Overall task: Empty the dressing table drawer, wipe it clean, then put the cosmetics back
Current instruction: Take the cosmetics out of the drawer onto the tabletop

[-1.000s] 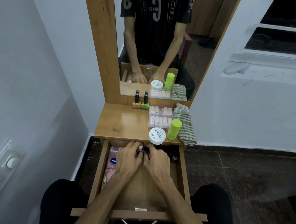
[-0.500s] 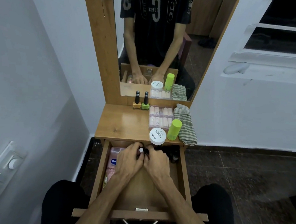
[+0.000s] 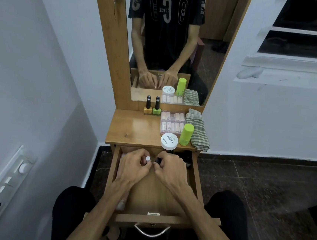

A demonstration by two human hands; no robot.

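Note:
The wooden drawer (image 3: 195, 173) stands pulled out under the dressing table top (image 3: 133, 129). Both hands are inside it near the back. My left hand (image 3: 133, 167) is closed around a small bottle with a white cap (image 3: 148, 158). My right hand (image 3: 170, 171) is closed around a small bottle with a black cap (image 3: 157, 160). The two hands almost touch. A pink lotion tube (image 3: 121, 205) lies along the drawer's left wall, mostly hidden under my left forearm. Dark items (image 3: 186, 157) sit in the drawer's back right corner.
On the table top stand a yellow (image 3: 147, 110) and a green nail polish bottle (image 3: 156, 110), a clear box of small bottles (image 3: 172, 123), a white round jar (image 3: 169, 141), a lime green bottle (image 3: 186, 135) and a striped cloth (image 3: 197, 131). A mirror (image 3: 172, 43) rises behind. My knees flank the drawer.
Both hands have lifted slightly from the drawer's back, and the white and black caps now show between the fingers. The pink tube is more covered by my left arm.

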